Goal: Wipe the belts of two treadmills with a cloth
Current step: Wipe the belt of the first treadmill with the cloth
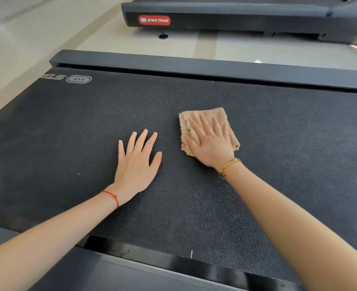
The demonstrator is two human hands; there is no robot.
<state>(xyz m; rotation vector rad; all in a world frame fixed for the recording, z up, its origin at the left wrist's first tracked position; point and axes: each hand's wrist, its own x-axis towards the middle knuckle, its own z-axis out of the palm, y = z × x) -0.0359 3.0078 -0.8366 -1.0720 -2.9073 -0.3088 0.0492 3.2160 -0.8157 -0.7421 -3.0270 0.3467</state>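
The right hand presses flat, fingers straight, on the folded tan cloth in the middle of the near belt, and the left hand rests open beside it, so if the belt rolls under this weight both hands can slip.

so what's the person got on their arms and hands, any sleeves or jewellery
No sleeves or gloves show: both forearms are bare as far as the view reaches. The left hand has a thin red string bracelet at the wrist. The right hand has a gold bangle at the wrist. No rings are visible.
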